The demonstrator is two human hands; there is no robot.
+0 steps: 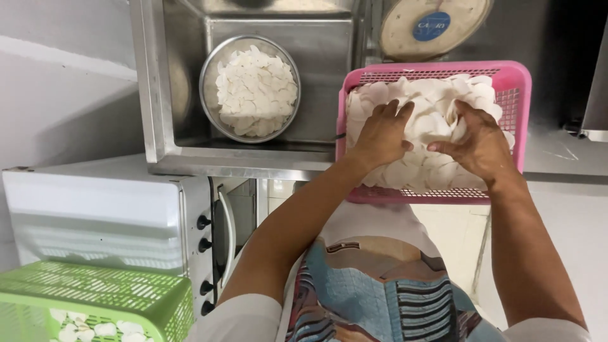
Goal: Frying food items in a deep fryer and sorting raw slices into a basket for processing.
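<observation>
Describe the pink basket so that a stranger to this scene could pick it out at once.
Start at the steel counter. At its right end is the pink basket, heaped with white slices, both hands in it. The green basket sits lower left, and the round metal bowl is not plastic.

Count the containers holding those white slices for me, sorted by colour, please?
Pink plastic basket, with both the left hand and the right hand in its white slices: 1
Green plastic basket: 1
Round metal bowl: 1
Total: 3 containers
</observation>
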